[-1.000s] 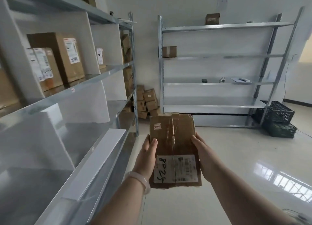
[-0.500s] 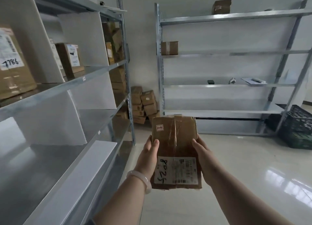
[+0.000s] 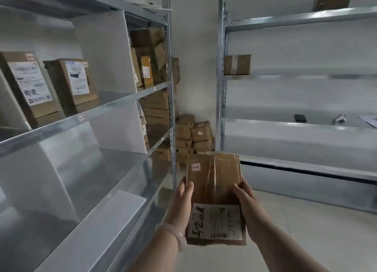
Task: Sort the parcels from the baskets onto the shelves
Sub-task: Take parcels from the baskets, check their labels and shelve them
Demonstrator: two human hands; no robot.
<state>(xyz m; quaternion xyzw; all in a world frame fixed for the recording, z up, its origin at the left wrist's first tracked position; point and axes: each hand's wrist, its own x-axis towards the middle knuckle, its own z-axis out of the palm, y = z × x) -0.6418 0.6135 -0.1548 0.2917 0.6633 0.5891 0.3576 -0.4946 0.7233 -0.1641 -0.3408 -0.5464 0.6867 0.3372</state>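
Cardboard parcel (image 3: 214,182) clamped in both hands' grip, left (image 3: 181,204), right (image 3: 244,202) (label print blurred).

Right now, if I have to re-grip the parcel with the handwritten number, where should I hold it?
Keep to the long side edges of the parcel, coming in from left and right as the left hand and right hand do. It is flat and longer than wide, so the sides look easiest to span, and the label stays readable.

Middle shelf (image 3: 114,170) at left of frame bare and open in front, white divider panels (image 3: 114,83) bounding its bays, upper-left shelf taken by two upright boxes (image 3: 51,88), far bays packed with cartons (image 3: 152,57), floor corner blocked by stacked cartons (image 3: 193,137), right rack (image 3: 295,124) mostly free.
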